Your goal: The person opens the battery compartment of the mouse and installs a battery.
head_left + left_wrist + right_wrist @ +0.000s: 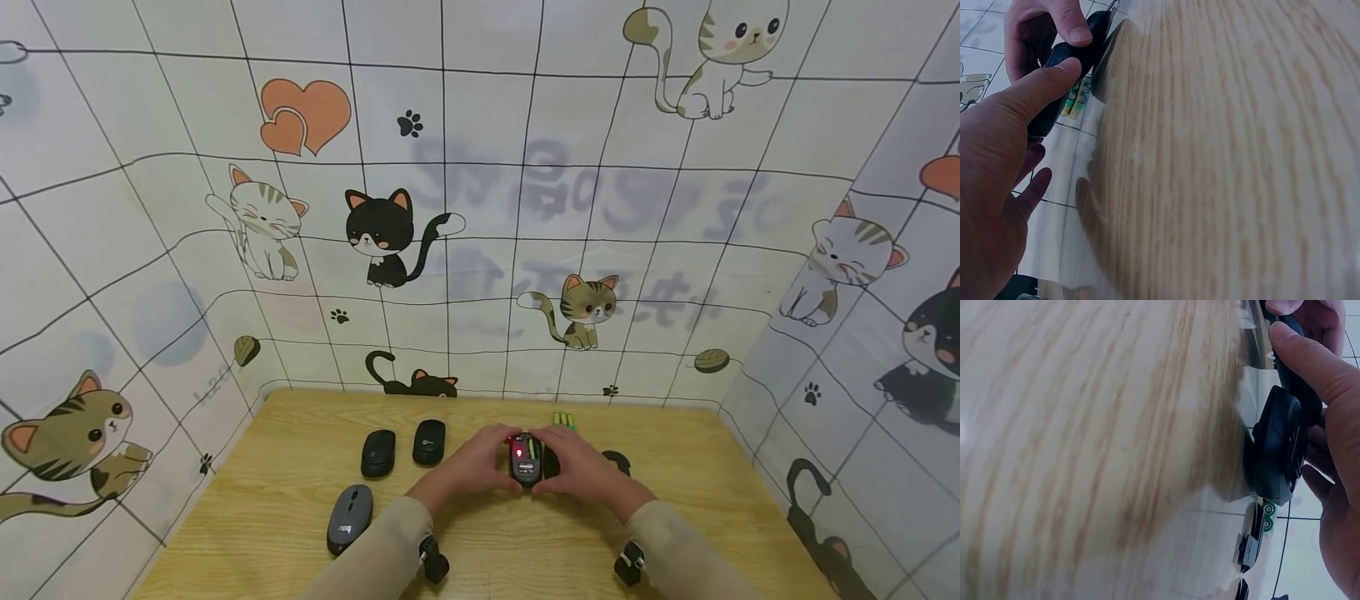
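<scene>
Both hands hold a computer mouse (526,468), its underside turned up with a red light glowing and a green battery showing in its open compartment. The left hand (483,461) grips its left side, and the right hand (588,471) grips its right side. In the left wrist view, both thumbs press on the black mouse (1092,53). Just beside the right hand, a second black mouse (1277,447) lies on the table, partly hidden in the head view. Behind the right hand stick out several green batteries (564,420).
On the wooden table (262,500), left of the hands, lie two black mice, one nearer the middle (429,442) and one further left (378,454), plus a grey mouse (350,518). A black object (617,461) is partly covered by the right hand. Cat-print sheets enclose the table.
</scene>
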`<act>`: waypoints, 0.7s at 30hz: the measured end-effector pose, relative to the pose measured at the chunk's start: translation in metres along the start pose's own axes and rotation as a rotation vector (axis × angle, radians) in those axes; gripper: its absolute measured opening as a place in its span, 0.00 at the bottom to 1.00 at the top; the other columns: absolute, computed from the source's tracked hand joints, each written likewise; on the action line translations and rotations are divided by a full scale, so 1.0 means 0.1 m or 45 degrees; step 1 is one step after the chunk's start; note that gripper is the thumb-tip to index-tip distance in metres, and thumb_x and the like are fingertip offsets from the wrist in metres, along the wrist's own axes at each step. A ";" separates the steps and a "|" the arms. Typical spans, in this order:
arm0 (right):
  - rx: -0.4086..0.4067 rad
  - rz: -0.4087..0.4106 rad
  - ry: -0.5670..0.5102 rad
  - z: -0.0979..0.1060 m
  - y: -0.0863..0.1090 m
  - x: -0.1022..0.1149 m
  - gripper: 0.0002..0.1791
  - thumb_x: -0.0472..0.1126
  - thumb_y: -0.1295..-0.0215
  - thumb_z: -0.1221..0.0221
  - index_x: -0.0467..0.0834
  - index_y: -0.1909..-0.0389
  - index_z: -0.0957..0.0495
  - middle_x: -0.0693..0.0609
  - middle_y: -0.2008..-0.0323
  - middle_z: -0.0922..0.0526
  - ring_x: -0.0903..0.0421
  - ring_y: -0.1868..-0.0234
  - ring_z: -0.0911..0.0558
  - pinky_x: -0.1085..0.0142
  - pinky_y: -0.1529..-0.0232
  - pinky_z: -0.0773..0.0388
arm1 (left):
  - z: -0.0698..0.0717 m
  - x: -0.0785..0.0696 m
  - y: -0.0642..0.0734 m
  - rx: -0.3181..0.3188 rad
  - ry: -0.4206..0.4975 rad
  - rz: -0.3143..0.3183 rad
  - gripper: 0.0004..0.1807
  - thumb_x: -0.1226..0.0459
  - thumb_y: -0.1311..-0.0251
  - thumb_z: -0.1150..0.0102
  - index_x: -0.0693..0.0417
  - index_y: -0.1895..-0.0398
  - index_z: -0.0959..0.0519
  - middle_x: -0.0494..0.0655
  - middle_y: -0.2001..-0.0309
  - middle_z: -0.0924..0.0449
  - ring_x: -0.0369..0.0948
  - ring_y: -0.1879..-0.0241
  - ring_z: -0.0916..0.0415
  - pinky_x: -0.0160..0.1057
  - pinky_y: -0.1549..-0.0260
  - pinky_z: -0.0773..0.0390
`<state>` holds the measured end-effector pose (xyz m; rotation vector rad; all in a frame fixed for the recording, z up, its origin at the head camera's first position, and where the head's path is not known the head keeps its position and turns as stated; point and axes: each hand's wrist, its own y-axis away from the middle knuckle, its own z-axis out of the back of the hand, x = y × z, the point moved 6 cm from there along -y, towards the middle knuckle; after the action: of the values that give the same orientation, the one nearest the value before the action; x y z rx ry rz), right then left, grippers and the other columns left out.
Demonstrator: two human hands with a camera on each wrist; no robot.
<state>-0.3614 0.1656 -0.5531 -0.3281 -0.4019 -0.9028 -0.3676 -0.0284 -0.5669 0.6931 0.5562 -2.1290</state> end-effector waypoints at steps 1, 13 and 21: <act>0.000 -0.001 -0.005 0.00 0.00 0.00 0.55 0.59 0.43 0.16 0.41 0.20 0.28 0.48 0.30 0.22 0.46 0.29 0.23 0.42 0.28 0.23 | -0.01 0.00 0.00 0.000 0.002 0.004 0.51 0.54 0.45 0.11 0.47 0.20 0.28 0.40 0.28 0.23 0.40 0.28 0.28 0.49 0.26 0.26; -0.001 0.013 0.035 -0.05 -0.02 -0.04 0.54 0.59 0.45 0.15 0.41 0.22 0.27 0.50 0.33 0.20 0.48 0.31 0.23 0.42 0.28 0.24 | -0.08 0.07 -0.05 0.026 -0.004 0.014 0.49 0.55 0.46 0.10 0.48 0.21 0.26 0.42 0.28 0.23 0.42 0.28 0.28 0.50 0.25 0.26; 0.014 0.024 0.062 -0.07 -0.01 -0.06 0.54 0.61 0.45 0.15 0.41 0.23 0.26 0.51 0.35 0.20 0.49 0.32 0.23 0.42 0.28 0.24 | -0.14 0.09 -0.06 0.042 -0.006 0.038 0.49 0.55 0.47 0.10 0.49 0.23 0.26 0.42 0.29 0.22 0.42 0.28 0.28 0.48 0.26 0.26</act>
<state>-0.3642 0.1655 -0.5618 -0.2985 -0.3582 -0.8885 -0.3736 -0.0218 -0.5821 0.7097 0.5063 -2.1155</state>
